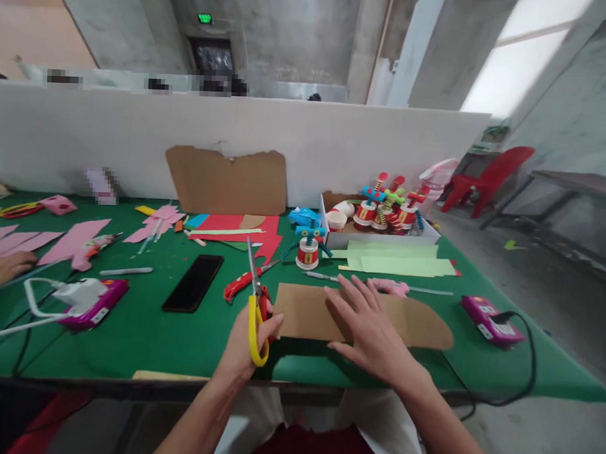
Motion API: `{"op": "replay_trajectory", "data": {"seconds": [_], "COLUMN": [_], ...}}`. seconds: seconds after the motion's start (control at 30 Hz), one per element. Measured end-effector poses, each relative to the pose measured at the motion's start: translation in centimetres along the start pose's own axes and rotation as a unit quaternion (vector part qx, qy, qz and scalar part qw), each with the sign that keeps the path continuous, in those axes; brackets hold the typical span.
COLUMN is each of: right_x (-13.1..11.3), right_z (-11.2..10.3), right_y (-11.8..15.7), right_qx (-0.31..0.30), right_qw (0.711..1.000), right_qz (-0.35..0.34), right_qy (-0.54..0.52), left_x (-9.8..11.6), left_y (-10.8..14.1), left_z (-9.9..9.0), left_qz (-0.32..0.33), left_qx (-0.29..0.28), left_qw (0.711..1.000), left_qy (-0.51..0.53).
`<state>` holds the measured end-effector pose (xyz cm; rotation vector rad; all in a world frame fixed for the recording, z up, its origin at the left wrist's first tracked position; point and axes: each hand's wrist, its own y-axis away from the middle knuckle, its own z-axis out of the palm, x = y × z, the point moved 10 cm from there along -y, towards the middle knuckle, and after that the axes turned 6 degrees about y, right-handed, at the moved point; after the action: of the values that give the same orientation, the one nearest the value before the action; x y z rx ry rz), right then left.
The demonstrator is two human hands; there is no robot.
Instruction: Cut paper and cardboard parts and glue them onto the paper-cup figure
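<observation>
My left hand point(243, 341) is closed around a pair of scissors point(252, 321), with yellow and red showing at the handles. The blades point up and away from me. Beside it, near the table's front edge, lies a long piece of brown cardboard point(302, 313) with a rounded right end. My right hand point(366, 322) rests on this cardboard, fingers spread. Just beyond my left hand is a red utility knife point(241, 286). Behind the cardboard stands a small robot figure point(308, 247) made with a red-and-white paper cup and blue parts.
A black phone point(194, 283) and red paper point(243, 231) lie on the green table. A white box point(382, 240) holds more cup figures; green paper strips point(398, 263) and a pink glue gun point(389, 287) lie nearby. Purple power strips point(493, 323) flank me. Another person's hand point(6, 268) is at left.
</observation>
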<state>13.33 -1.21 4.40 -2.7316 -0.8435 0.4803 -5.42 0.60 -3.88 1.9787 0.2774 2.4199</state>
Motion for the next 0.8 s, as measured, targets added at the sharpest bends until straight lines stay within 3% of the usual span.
{"op": "replay_trajectory", "data": {"seconds": [0.1,0.13,0.2,0.27,0.33,0.4,0.47,0.53,0.67,0.8], "right_x": [-2.5,-3.1,-3.2,-2.5,-1.7,-1.0,-0.5,0.0,3.0,6.4], "right_z": [-0.3,0.8,4.9,8.9,11.0,11.9,12.2,12.1,10.6,8.6], "right_y": [0.5,0.6,0.7,1.1,1.1,1.0,0.8,0.7,-0.5,-1.5], "right_qx": [0.057,0.037,-0.046,-0.075,-0.023,0.035,0.074,0.101,0.186,0.3], "right_qw": [0.984,0.968,0.92,0.824,0.726,0.653,0.601,0.576,0.585,0.534], "right_qz": [-0.03,-0.021,0.076,0.208,0.292,0.343,0.377,0.396,0.395,0.392], "right_qy": [-0.166,-0.247,-0.381,-0.522,-0.622,-0.675,-0.701,-0.708,-0.683,-0.686], "left_x": [0.3,0.4,0.6,0.4,0.1,-0.2,-0.2,0.5,2.3,0.5], "left_y": [-0.3,-0.4,-0.5,-0.5,-0.3,-0.1,0.0,0.0,0.1,1.7], "left_z": [-2.1,-2.6,-2.9,-2.5,-1.7,-0.9,-0.2,0.0,0.2,2.2], "left_qz": [0.021,0.03,0.043,0.04,0.025,0.012,0.014,0.039,0.102,0.037], "left_qx": [0.075,0.087,0.093,0.086,0.078,0.073,0.069,0.064,0.029,-0.112], "left_qw": [0.995,0.992,0.985,0.982,0.983,0.988,0.994,0.997,0.982,0.965], "left_qy": [0.061,0.087,0.137,0.165,0.163,0.135,0.089,0.017,-0.154,-0.236]}}
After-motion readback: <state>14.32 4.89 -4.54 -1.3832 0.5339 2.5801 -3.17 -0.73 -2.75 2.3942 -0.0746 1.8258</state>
